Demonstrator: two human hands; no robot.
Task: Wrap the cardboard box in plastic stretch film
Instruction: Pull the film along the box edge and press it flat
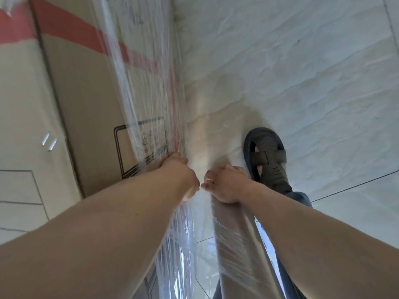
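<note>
Far left: flat top face of a second carton (19, 93), pale brown, red tape band across it, two metal staples (49, 141) in the lid seam. Contents not visible; it is closed.

Next right: the cardboard box (86, 100), tall, closed, standing on the floor and touching the carton on its left. Red tape stripe runs diagonally over its side; a black printed frame with handling symbols sits low on the same face. Contents cannot be told. The right part of this face is already covered by plastic stretch film (149, 87), wrinkled and glossy, print and stripe showing through it.

Centre: left hand (179, 171) at the box's right edge, fingers curled over the film and pressing it to the cardboard. A film band (181, 251) runs down from this hand toward the camera.

Just right of it: right hand (226, 184), fingers curled round the top of the film roll (235, 244), which stands upright and close to the box. The two hands are near one another, thumbs almost meeting; contact cannot be told.

Right: one foot in a dark sandal (266, 156) on the floor covering (302, 72), a pale, crinkled sheet over tile.
</note>
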